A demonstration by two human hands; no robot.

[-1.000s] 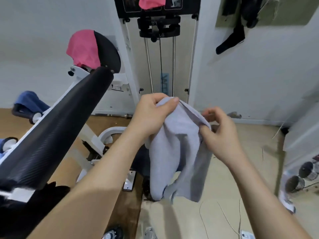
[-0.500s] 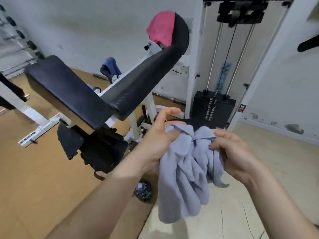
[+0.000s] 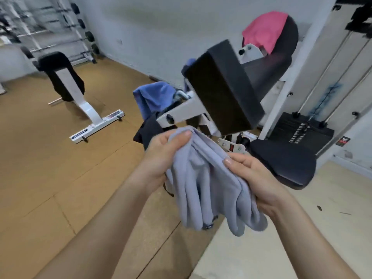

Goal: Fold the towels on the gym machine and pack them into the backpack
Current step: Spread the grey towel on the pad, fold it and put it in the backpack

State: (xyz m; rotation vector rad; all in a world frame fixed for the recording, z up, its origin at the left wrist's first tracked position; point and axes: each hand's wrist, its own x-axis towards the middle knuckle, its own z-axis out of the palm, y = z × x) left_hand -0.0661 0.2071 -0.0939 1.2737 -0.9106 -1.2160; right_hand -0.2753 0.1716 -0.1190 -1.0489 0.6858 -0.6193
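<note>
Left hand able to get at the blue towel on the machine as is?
Probably not yet: left hand and right hand both grip the lilac towel. The way to the blue towel looks unblocked, but it hangs farther off.

Gym, weight machine point(image 3: 237, 93), bench point(image 3: 70, 85), dumbbell rack point(image 3: 84, 33)

Largely hidden behind towel point(image 3: 203, 188) and machine frame point(image 3: 181, 113): backpack point(image 3: 148, 130). Blurred, upper left: dumbbell rack point(image 3: 60, 27). Cropped at right edge: cable tower point(image 3: 318, 57).
</note>
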